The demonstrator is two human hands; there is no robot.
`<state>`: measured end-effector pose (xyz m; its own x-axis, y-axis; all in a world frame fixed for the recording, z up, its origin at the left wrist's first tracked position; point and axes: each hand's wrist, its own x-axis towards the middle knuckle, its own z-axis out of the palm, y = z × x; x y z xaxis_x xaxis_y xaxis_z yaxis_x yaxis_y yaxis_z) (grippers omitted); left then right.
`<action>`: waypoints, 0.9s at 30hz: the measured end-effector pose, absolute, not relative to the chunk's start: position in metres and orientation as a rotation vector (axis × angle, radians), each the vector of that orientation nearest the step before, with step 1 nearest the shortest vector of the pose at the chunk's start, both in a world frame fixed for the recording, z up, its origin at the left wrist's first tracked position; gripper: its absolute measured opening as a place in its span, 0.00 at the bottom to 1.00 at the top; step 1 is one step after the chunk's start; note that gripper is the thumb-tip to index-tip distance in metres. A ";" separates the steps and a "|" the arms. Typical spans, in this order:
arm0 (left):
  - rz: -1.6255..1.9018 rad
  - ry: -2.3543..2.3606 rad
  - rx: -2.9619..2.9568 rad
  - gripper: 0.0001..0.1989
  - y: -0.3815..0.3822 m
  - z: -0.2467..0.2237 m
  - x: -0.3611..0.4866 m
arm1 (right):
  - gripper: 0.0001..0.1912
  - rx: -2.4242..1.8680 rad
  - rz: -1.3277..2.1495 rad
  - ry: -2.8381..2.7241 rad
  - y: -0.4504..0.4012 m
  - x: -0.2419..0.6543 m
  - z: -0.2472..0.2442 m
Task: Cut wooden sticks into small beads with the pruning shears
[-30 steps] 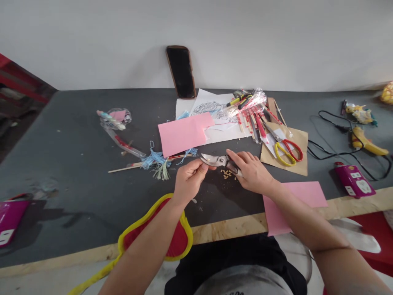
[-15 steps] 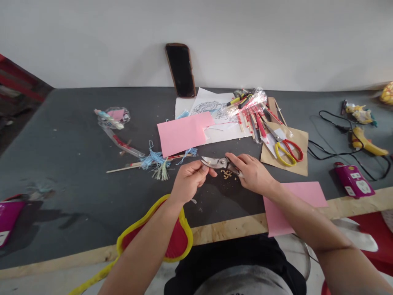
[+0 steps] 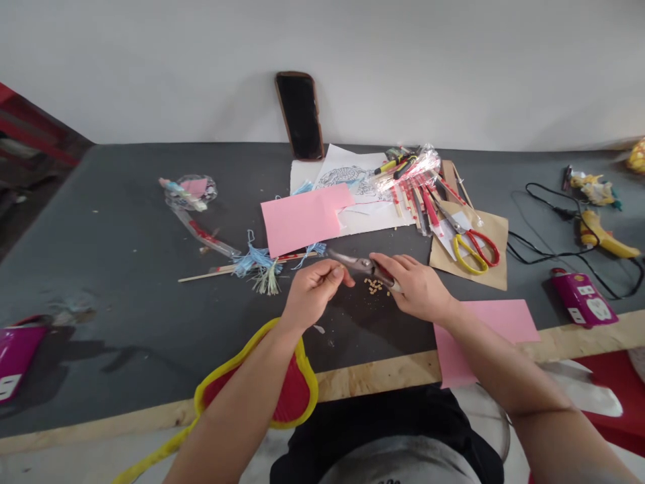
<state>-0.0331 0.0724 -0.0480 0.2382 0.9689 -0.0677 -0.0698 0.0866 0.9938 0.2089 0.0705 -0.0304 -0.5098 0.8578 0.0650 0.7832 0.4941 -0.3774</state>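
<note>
My right hand (image 3: 420, 289) is wrapped round the handles of a pair of pruning shears (image 3: 363, 265), whose metal blades point left. Close to the blade tips, my left hand (image 3: 315, 290) is closed in a pinch, thumb against fingers; whatever is between them is too small to make out. Several tiny tan cut pieces (image 3: 373, 287) lie on the grey table under the shears. Left of the hands are blue tassels (image 3: 252, 261) and thin wooden sticks (image 3: 201, 276). Beneath my left forearm sits a red pad with a yellow fuzzy border (image 3: 311, 396).
Pink paper (image 3: 297, 218) overlaps a printed drawing (image 3: 347, 176) behind my hands. Red-and-yellow scissors (image 3: 474, 249) rest on brown paper (image 3: 494, 269). A phone (image 3: 299, 114) leans on the wall. At right are a yellow glue gun (image 3: 607, 236), black cord and purple power box (image 3: 584, 299).
The shears' blades have moved slightly up and away from my left fingertips, and look blurred. My left hand keeps its pinch, with the fingertips closer together. The view has shifted slightly.
</note>
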 end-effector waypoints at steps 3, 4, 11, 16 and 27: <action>1.020 1.014 1.189 0.17 0.074 -0.045 -0.030 | 0.30 -1.591 0.420 -2.286 0.083 0.219 -0.035; 1.048 1.008 1.164 0.17 0.074 -0.044 -0.028 | 0.29 -1.687 0.400 -2.208 0.088 0.224 -0.037; 1.220 1.044 0.965 0.16 0.081 -0.043 -0.021 | 0.33 -2.070 0.199 -2.064 0.108 0.241 -0.049; 1.291 1.032 0.915 0.18 0.084 -0.045 -0.020 | 0.30 -2.077 0.093 -2.222 0.113 0.236 -0.046; 1.233 1.071 0.882 0.19 0.084 -0.047 -0.017 | 0.19 -1.626 0.054 -2.451 0.183 0.219 -0.004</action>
